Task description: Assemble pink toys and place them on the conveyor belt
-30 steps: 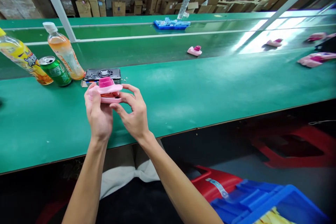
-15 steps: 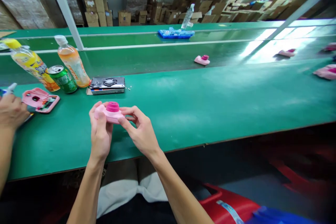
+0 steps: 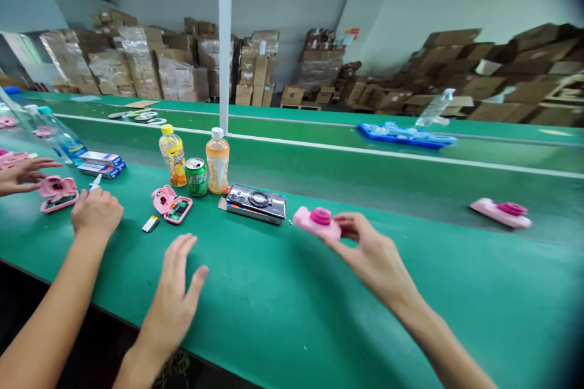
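Note:
My right hand [image 3: 371,255] is closed on a pink toy camera [image 3: 317,221] with a darker pink lens, holding it out just above the green table [image 3: 292,310], to the right of a black camera box [image 3: 256,202]. Hovering over the table's near edge, my left hand [image 3: 176,292] is flat, with its fingers spread and nothing in it. An opened pink camera shell [image 3: 171,203] lies a little beyond that hand.
Two drink bottles [image 3: 217,160] and a green can [image 3: 196,176] stand behind the shell. A co-worker's hand [image 3: 95,211] at the left holds a white tube near another open shell [image 3: 57,192]. A pink camera [image 3: 502,213] lies on the belt, and a blue tray [image 3: 406,135] farther back.
My left hand has let go of the pink camera and dropped open toward the table edge. My right hand has carried the camera forward and to the right. The view has swung up and left.

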Available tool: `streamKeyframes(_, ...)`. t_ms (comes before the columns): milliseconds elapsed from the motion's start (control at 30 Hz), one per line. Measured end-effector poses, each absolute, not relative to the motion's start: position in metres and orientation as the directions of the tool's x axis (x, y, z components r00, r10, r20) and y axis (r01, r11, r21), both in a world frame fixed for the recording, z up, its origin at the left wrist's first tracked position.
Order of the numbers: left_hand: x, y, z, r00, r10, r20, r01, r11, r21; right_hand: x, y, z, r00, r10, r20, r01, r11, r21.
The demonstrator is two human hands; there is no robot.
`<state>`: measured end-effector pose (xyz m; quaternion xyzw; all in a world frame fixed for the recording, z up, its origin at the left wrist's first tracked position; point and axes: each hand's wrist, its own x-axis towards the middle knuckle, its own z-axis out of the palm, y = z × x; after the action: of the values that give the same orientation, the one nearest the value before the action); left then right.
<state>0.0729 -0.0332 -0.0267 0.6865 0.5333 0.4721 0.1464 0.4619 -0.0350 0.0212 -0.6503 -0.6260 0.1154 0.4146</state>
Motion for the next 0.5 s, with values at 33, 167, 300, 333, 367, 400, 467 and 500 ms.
streamKeyframes(33,0.075,-0.029,-0.032,-0.072,0.872,0.484,0.66,-0.322,0.679,0.481,-0.005,0.018,0.239,0.89,0.387,0.763,0.075,-0.643)
streamKeyframes(167,0.072,0.019,-0.03,-0.339,0.875,0.346,0.876,0.158,0.457,0.524,0.091,0.008,0.337,0.874,0.351,0.827,-0.096,-0.555)
streamKeyframes(300,0.057,0.068,-0.014,-0.327,0.913,0.245,0.889,0.209,0.408,0.528,0.118,-0.007,0.335,0.864,0.376,0.837,-0.09,-0.54)
streamKeyframes(333,0.052,0.076,-0.012,-0.31,0.916,0.255,0.891,0.187,0.413,0.529,0.116,-0.014,0.337,0.858,0.389,0.842,-0.089,-0.532)
streamKeyframes(367,0.047,0.08,-0.011,-0.287,0.922,0.261,0.895,0.162,0.415,0.53,0.112,-0.022,0.331,0.85,0.409,0.854,-0.086,-0.514)
streamKeyframes(400,0.043,0.082,-0.011,-0.256,0.929,0.266,0.9,0.128,0.417,0.533,0.107,-0.031,0.32,0.84,0.438,0.871,-0.079,-0.485)
streamKeyframes(467,0.033,0.079,-0.013,-0.166,0.947,0.276,0.903,0.033,0.428,0.54,0.092,-0.052,0.276,0.812,0.514,0.912,-0.052,-0.407)
streamKeyframes(500,0.03,0.073,-0.015,-0.111,0.952,0.283,0.9,-0.024,0.436,0.542,0.083,-0.062,0.245,0.797,0.552,0.93,-0.033,-0.365)
